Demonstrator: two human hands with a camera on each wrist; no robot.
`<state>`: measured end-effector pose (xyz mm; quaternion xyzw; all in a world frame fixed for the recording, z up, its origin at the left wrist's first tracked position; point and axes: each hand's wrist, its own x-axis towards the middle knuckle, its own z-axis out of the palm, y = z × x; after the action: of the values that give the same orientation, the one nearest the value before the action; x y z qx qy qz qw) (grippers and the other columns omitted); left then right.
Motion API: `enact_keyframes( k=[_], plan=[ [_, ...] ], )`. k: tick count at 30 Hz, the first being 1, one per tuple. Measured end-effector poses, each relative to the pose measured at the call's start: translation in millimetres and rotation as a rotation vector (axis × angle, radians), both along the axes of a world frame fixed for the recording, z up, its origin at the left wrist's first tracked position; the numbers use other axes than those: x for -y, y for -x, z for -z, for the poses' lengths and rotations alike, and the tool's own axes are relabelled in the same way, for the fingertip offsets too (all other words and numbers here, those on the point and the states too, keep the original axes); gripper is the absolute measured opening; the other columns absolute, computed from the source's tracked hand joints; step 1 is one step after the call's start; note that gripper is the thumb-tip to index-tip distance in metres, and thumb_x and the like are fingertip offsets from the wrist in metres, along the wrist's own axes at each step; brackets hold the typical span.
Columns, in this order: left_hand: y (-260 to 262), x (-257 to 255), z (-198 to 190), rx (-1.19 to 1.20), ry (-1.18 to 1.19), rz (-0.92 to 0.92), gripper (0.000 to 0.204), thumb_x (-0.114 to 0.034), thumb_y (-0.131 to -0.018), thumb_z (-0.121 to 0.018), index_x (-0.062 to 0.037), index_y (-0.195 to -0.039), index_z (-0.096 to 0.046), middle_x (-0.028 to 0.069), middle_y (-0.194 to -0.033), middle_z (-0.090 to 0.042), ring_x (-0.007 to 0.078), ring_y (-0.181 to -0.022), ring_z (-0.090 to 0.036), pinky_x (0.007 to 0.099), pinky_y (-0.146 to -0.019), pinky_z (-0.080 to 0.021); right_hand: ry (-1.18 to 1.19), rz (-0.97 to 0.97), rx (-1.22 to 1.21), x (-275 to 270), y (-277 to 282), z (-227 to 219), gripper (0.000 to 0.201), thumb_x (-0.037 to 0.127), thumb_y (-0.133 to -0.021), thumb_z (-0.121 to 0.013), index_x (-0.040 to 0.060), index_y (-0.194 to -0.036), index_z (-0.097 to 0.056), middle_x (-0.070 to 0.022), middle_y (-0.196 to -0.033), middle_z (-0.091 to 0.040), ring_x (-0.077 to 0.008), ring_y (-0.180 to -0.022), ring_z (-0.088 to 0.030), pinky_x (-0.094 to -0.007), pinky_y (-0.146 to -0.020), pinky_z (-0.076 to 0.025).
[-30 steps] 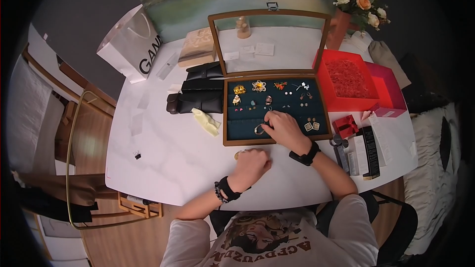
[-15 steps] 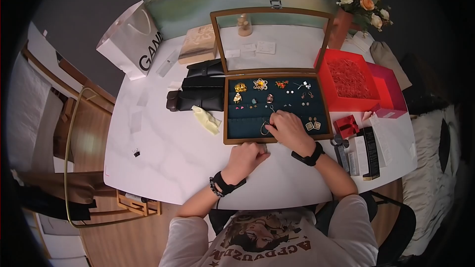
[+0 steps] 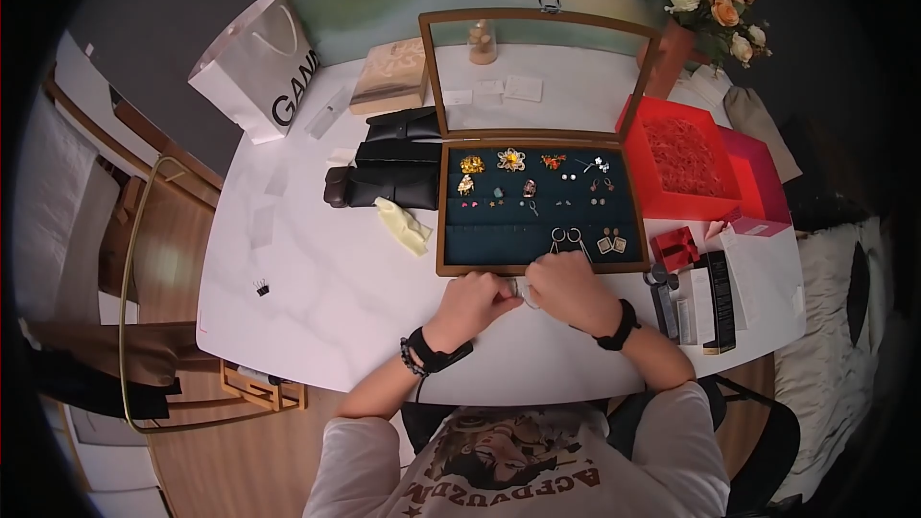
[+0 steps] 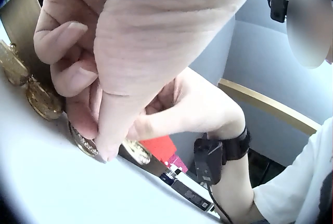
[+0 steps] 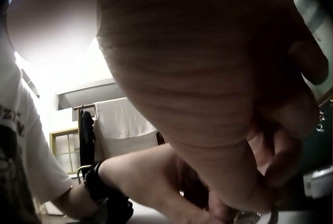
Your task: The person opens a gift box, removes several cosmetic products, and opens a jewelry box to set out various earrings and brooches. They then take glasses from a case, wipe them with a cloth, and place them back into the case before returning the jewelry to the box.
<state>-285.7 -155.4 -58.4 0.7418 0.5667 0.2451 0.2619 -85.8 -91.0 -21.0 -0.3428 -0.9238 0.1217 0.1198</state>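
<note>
Just in front of the jewelry box (image 3: 448, 221), my left hand (image 3: 468, 309) and right hand (image 3: 576, 290) meet low over the table. The left thumb and finger pinch a gold, rhinestone-set hoop earring (image 4: 83, 143). At the right fingertips is a second similar earring (image 4: 137, 152), partly hidden by fingers in the right wrist view. Round gold earrings (image 4: 44, 99) show beside the left fingers, near the box's front edge. Inside the box, a pair of hoop earrings with long drops (image 3: 566, 236) hangs in the front row, beside square drop earrings (image 3: 611, 245).
The box's glass lid (image 3: 537, 11) stands raised. Black cases (image 3: 393, 187) and a yellow cloth (image 3: 401, 226) lie left of it. On the right are an open red box (image 3: 638, 173), a small red gift box (image 3: 674, 247) and slim black packaging (image 3: 717, 302).
My right hand has left the box's front row, where the drop hoops now hang, and come back toward me to meet the left hand. The left hand moved forward to the box's front edge.
</note>
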Motion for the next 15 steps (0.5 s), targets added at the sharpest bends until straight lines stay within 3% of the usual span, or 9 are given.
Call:
enact_keyframes(
  k=[2,9,11,15],
  plan=[
    [1.6,-0.2,-0.1,-0.015,-0.036,0.025,0.019,-0.026,-0.084,-0.083,-0.0093,-0.078,-0.077,0.009,-0.072,-0.073,0.0291,-0.07,-0.072,0.0404,-0.062,-0.054,-0.101,-0.058,0.102,10.3,4.6,7.3,0.012,0.014,-0.082,-0.072,0.0064,-0.073,-0.072,-0.0133,-0.071,-0.069,-0.0319,-0.067,-0.071,-0.041,-0.062,-0.054],
    [4.2,-0.4,-9.3,0.007,-0.02,0.031,0.019,-0.027,-0.083,-0.084,-0.0102,-0.079,-0.078,0.008,-0.072,-0.072,0.029,-0.068,-0.071,0.04,-0.062,-0.053,-0.076,-0.013,0.179,9.5,17.0,14.2,0.008,0.01,-0.08,-0.072,0.0064,-0.073,-0.069,-0.0143,-0.071,-0.07,-0.0311,-0.07,-0.074,-0.0425,-0.061,-0.053],
    [5.0,-1.5,-18.4,0.037,0.021,0.008,0.019,-0.027,-0.084,-0.084,-0.0094,-0.078,-0.077,0.0086,-0.071,-0.072,0.0301,-0.067,-0.07,0.0402,-0.061,-0.053,0.002,0.12,0.099,-0.4,9.4,-2.0,0.016,0.018,-0.087,-0.073,0.0067,-0.075,-0.075,-0.0145,-0.07,-0.071,-0.0336,-0.068,-0.072,-0.0445,-0.063,-0.055],
    [-3.7,-17.8,-26.9,0.114,0.019,-0.016,0.022,-0.028,-0.087,-0.083,-0.0079,-0.08,-0.077,0.0085,-0.074,-0.073,0.0277,-0.067,-0.07,0.0369,-0.062,-0.053,-0.04,0.258,0.017,-34.7,-23.0,-35.3,0.015,0.019,-0.086,-0.076,0.0068,-0.077,-0.073,-0.0167,-0.075,-0.072,-0.0355,-0.073,-0.074,-0.0463,-0.065,-0.055]
  ],
)
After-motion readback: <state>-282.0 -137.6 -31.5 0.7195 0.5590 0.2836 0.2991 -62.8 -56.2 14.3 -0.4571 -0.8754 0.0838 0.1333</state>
